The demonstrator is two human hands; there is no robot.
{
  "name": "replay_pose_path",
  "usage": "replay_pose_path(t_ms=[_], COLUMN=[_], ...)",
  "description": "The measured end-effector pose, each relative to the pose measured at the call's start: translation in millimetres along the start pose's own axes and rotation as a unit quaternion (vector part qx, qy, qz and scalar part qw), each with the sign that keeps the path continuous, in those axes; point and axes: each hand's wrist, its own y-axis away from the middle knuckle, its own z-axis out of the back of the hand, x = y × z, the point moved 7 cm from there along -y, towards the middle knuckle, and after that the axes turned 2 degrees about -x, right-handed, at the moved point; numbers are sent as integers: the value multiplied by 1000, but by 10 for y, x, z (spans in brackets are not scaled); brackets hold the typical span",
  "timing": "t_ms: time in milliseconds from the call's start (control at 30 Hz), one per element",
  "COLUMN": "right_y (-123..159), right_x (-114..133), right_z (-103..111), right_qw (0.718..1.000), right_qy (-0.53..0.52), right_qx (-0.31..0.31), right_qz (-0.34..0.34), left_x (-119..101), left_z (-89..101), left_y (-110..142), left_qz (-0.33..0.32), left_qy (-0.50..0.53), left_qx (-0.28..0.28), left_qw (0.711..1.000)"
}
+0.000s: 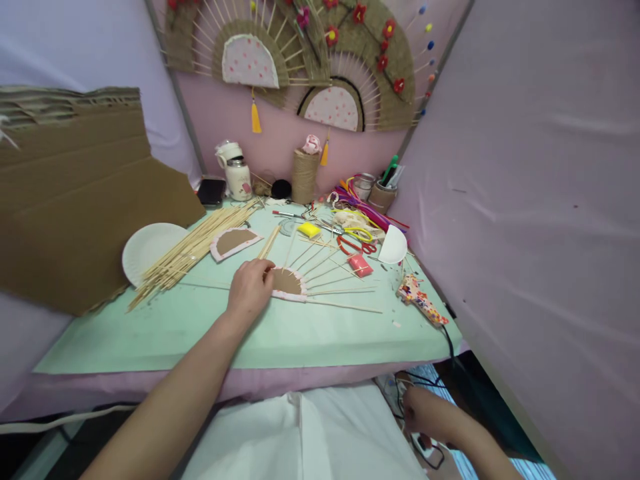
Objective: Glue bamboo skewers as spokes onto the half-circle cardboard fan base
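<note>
My left hand [251,288] rests on the table with curled fingers, at the left end of a half-round cardboard piece [287,283] with a pale pink rim. Thin bamboo sticks [345,291] fan out from that piece to the right and back. A small bunch of bamboo sticks [270,243] comes out from behind the fingers of this hand, which seem closed round it. Down below the table's front edge on the right, my right hand [419,415] is closed among black cables [425,381]. What its fingers hold is hidden.
A stick pile [195,247] overlaps a white paper plate [150,247]. A second half-round piece [235,241] lies nearby. Scissors [357,247], yellow clay [309,230], a red packet [360,265] and a patterned glue gun [423,300] lie right. Cardboard [90,200] leans left.
</note>
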Motion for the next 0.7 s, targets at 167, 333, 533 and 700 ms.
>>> replay_pose_path(t_ms=[167,333,533,700], right_y=[416,340,-135,-154], right_x=[905,1516,2016,1747], right_z=[899,1839,2471,2539], right_qw=[979,920,857,861], right_qy=[-18,26,105,62], right_qx=[-80,-285,-393,-432], right_qz=[188,267,316,260], left_x=[-10,5,-7,-182], left_z=[0,5,60,175], left_y=[3,18,13,-125], left_qz=[-1,4,4,-13], left_qy=[-4,-5,18,33], left_qx=[9,13,6,41], left_qw=[1000,1000,1000,999])
